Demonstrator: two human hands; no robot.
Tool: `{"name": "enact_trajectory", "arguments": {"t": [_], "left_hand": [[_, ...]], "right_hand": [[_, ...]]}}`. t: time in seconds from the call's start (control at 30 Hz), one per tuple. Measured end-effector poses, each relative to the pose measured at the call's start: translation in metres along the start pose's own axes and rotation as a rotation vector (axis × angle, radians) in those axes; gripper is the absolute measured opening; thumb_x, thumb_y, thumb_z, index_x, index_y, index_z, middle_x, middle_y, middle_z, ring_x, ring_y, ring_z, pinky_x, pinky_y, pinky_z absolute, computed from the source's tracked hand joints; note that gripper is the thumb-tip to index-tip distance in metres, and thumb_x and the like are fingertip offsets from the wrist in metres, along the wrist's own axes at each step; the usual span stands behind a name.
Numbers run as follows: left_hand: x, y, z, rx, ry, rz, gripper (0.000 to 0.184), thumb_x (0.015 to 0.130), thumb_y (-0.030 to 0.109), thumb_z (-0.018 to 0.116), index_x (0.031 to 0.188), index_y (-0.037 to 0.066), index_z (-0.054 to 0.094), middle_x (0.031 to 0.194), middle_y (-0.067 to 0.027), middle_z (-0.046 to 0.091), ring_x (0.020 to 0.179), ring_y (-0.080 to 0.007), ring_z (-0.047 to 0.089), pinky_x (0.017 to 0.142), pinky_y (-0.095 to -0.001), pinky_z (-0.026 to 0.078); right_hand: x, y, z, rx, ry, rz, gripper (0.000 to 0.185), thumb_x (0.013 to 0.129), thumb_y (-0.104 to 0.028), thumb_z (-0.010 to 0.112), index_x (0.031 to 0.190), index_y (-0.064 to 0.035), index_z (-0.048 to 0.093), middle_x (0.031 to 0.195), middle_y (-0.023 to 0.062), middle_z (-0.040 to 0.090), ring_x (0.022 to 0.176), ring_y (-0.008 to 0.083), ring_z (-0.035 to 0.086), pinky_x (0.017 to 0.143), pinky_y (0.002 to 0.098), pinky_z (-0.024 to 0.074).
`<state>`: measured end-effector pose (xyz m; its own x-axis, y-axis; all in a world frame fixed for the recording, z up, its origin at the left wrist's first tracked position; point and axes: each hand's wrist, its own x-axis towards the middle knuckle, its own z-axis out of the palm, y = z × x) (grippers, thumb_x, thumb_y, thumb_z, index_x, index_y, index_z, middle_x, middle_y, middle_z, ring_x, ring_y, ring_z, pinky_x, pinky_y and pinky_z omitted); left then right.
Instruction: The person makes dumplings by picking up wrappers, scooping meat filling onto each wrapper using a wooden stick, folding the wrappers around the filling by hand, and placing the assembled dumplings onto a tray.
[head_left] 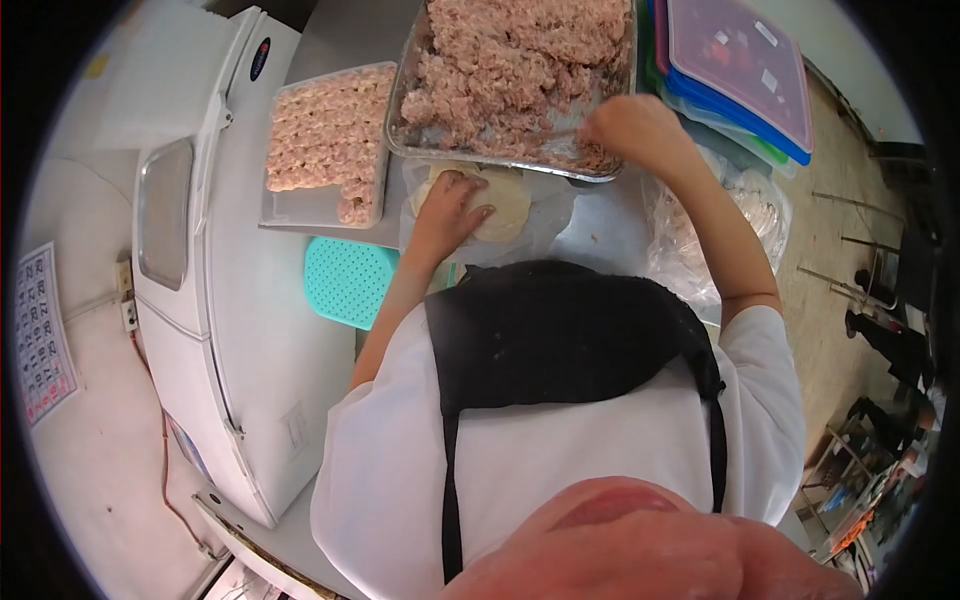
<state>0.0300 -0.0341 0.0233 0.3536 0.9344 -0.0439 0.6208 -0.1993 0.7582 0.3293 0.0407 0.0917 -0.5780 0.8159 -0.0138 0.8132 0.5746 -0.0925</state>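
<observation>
My left hand [450,215] rests on a stack of round, pale dough wrappers [505,210], its fingers apart and slightly bent. The wrappers lie on a clear plastic sheet [555,205] at the table's front edge. My right hand [628,130] is closed around a thin, flat stick-like tool [563,134] over the near right corner of a metal tray [480,158]. Its fingertips are partly hidden from this angle. Pinkish ground meat [520,50] fills much of the tray, with bare metal showing near the front.
Left of the tray, a clear container [378,195] holds rows of filled dumplings [330,130]. A turquoise perforated basket [350,282] sits below it, beside a white freezer [260,350]. Coloured lids [740,65] are stacked at the right, above a plastic bag [750,205].
</observation>
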Motion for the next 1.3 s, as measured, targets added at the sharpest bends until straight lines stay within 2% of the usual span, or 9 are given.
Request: {"name": "enact_trajectory", "arguments": {"t": [0.17, 0.3, 0.5, 0.7, 0.77, 1.0, 1.1, 1.2, 1.3], "left_hand": [[0.008, -0.01, -0.001, 0.187, -0.032, 0.352, 0.037, 0.069, 0.015, 0.076, 0.104, 0.009, 0.064, 0.103, -0.0119, 0.055, 0.097, -0.0311, 0.053, 0.081, -0.0382, 0.045], [0.01, -0.013, -0.004, 0.166, -0.077, 0.364, 0.027, 0.071, 0.012, 0.073, 0.096, 0.007, 0.065, 0.098, -0.0109, 0.058, 0.095, -0.0311, 0.054, 0.08, -0.0387, 0.045], [0.017, -0.021, -0.022, -0.028, 0.023, 0.435, 0.012, 0.08, 0.014, 0.067, 0.087, 0.005, 0.065, 0.09, -0.0113, 0.059, 0.086, -0.0299, 0.057, 0.076, -0.0361, 0.046], [0.03, -0.038, -0.031, -0.679, -0.002, -0.161, 0.015, 0.09, 0.017, 0.06, 0.097, 0.003, 0.06, 0.094, -0.0051, 0.063, 0.086, -0.0164, 0.06, 0.075, -0.0296, 0.047], [0.028, -0.028, -0.039, -1.062, -0.121, -0.271, 0.019, 0.092, 0.018, 0.058, 0.104, 0.003, 0.059, 0.096, -0.004, 0.063, 0.088, -0.0138, 0.06, 0.077, -0.0282, 0.048], [0.041, -0.011, -0.072, -1.439, -0.341, -0.341, 0.028, 0.09, 0.014, 0.059, 0.116, 0.005, 0.058, 0.108, -0.0083, 0.064, 0.097, -0.0195, 0.062, 0.085, -0.0323, 0.05], [0.046, -0.008, -0.062, -0.272, 0.054, 0.521, 0.03, 0.083, 0.011, 0.062, 0.113, 0.008, 0.061, 0.107, -0.0101, 0.064, 0.098, -0.0276, 0.06, 0.089, -0.0368, 0.047], [0.042, -0.019, -0.044, 0.098, -0.033, 0.976, 0.028, 0.078, 0.01, 0.063, 0.105, 0.009, 0.064, 0.106, -0.0114, 0.063, 0.099, -0.0323, 0.057, 0.092, -0.0388, 0.044], [0.037, -0.058, -0.01, 0.031, -0.114, 0.954, 0.018, 0.079, 0.011, 0.063, 0.097, 0.007, 0.066, 0.105, -0.0095, 0.064, 0.096, -0.0302, 0.058, 0.09, -0.0383, 0.045]], "right_hand": [[0.0, -0.032, 0.047, 0.173, 0.263, -0.196, 0.027, 0.087, -0.025, 0.051, 0.076, -0.0039, 0.064, 0.075, 0.0153, 0.063, 0.076, 0.0322, 0.063, 0.065, 0.0423, 0.0495], [0.002, -0.055, 0.024, 0.356, -0.032, 0.215, 0.035, 0.092, -0.033, 0.048, 0.078, -0.0047, 0.062, 0.077, 0.0153, 0.063, 0.077, 0.0355, 0.061, 0.068, 0.0461, 0.0483], [0.043, -0.057, 0.006, 0.186, 0.04, 0.141, 0.034, 0.092, -0.034, 0.048, 0.084, -0.0067, 0.067, 0.079, 0.0155, 0.066, 0.079, 0.0349, 0.064, 0.068, 0.0469, 0.0501], [0.068, -0.087, 0.048, 0.246, -0.041, 0.117, 0.037, 0.094, -0.034, 0.048, 0.085, -0.0024, 0.064, 0.076, 0.0139, 0.064, 0.071, 0.0318, 0.062, 0.065, 0.0428, 0.0484], [0.063, -0.073, 0.053, 0.595, -0.058, 0.114, 0.037, 0.095, -0.035, 0.049, 0.089, -0.003, 0.066, 0.068, 0.0091, 0.06, 0.063, 0.0232, 0.058, 0.059, 0.0372, 0.0455], [0.033, -0.086, -0.005, 1.142, 0.109, 0.441, 0.038, 0.096, -0.038, 0.051, 0.1, -0.0057, 0.07, 0.058, -0.0046, 0.04, 0.053, 0.0045, 0.037, 0.049, 0.0222, 0.0306], [0.027, -0.098, -0.02, 1.161, 0.279, 0.512, 0.038, 0.096, -0.038, 0.051, 0.098, -0.0054, 0.071, 0.057, -0.0064, 0.038, 0.052, 0.0037, 0.034, 0.048, 0.0213, 0.0277], [0.018, -0.1, -0.022, 1.182, 0.31, 0.532, 0.039, 0.096, -0.038, 0.051, 0.099, -0.0048, 0.07, 0.057, -0.0068, 0.039, 0.052, 0.0036, 0.034, 0.047, 0.0209, 0.026], [0.01, -0.099, -0.016, 1.18, 0.34, 0.535, 0.04, 0.096, -0.038, 0.051, 0.1, -0.0039, 0.07, 0.057, -0.0064, 0.039, 0.051, 0.0035, 0.034, 0.047, 0.0207, 0.0256]]}}
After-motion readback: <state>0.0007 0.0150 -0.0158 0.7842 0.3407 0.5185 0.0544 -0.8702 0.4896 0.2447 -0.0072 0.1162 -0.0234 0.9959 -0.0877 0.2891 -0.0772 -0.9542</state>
